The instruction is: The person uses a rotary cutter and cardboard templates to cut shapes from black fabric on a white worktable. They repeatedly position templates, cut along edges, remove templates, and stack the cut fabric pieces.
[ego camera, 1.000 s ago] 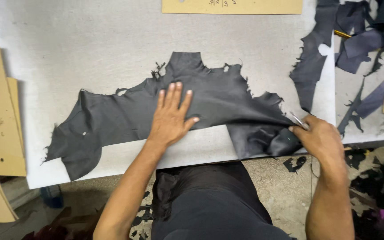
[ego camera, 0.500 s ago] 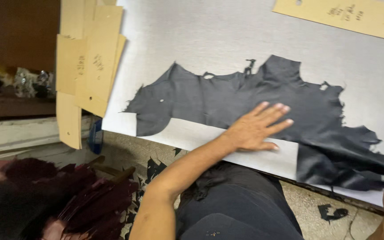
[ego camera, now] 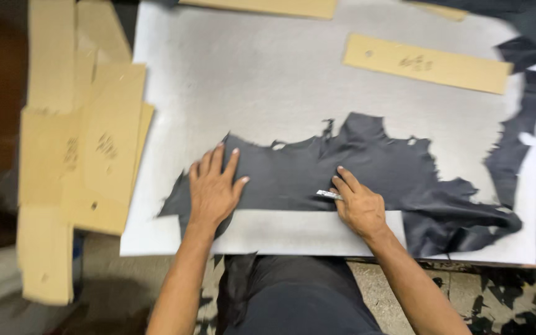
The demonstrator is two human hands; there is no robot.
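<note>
Head view, looking down: a dark, ragged-edged hide (ego camera: 367, 170) is spread flat on a pale grey table (ego camera: 268, 80), near its front edge. The left hand (ego camera: 213, 189) is laid flat on the left end of the hide, its fingers (ego camera: 218, 160) spread wide and holding nothing. The right hand (ego camera: 360, 208) is pressed on the hide's lower edge near the middle, and a small silver blade (ego camera: 329, 195) is gripped between its fingers, the tip pointing left. The hide's right end is seen bunched in folds at the table's edge. A tan card strip (ego camera: 426, 63) lies well apart, further back on the table. Card patterns (ego camera: 103, 149) are stacked left of the table. Dark scraps (ego camera: 519, 155) are scattered at the right.
</note>
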